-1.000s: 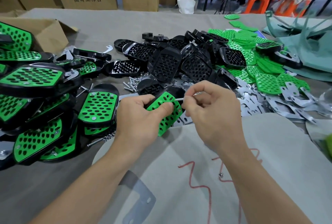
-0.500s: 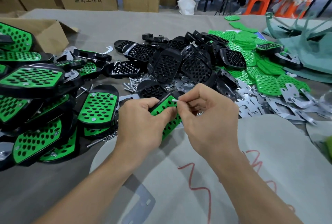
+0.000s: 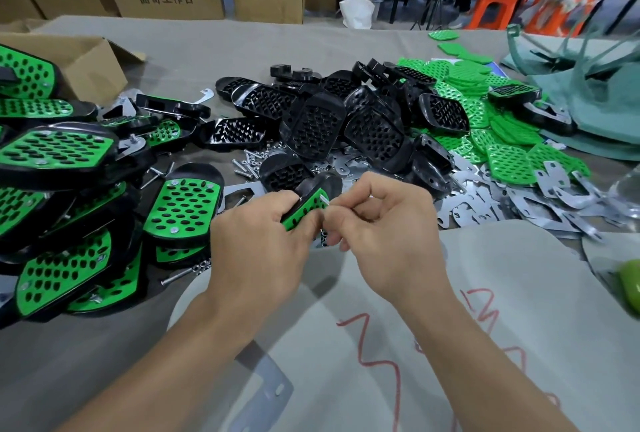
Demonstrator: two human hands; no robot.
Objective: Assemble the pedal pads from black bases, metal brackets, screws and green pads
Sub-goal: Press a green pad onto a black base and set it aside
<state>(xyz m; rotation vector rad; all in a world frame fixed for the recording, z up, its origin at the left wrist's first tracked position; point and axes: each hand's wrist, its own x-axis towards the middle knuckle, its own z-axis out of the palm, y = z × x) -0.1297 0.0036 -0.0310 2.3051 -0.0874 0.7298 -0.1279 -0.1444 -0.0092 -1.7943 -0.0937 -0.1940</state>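
Note:
My left hand [image 3: 259, 244] grips a pedal pad [image 3: 306, 204], a black base with a green perforated pad on it, tilted on edge above the table. Most of it is hidden by my fingers. My right hand [image 3: 388, 234] pinches a small silver screw [image 3: 324, 199] whose tip touches the green face near the pad's upper end. Behind my hands lies a heap of black bases [image 3: 332, 127]. Loose green pads [image 3: 498, 134] are piled at the right, flat metal brackets [image 3: 491, 199] spread in front of them, and loose screws [image 3: 249, 163] lie near the bases.
Finished green-and-black pedal pads [image 3: 69, 196] are stacked at the left beside an open cardboard box [image 3: 79, 61]. A pale sheet with red scribbles [image 3: 415, 327] covers the near table. A metal bracket [image 3: 266, 386] lies under my left forearm. Cartons, orange stools and a seated person stand beyond the table.
My left hand has tilted the pad further onto its edge, so less green face shows. My right hand has brought the screw left, to the pad's upper end.

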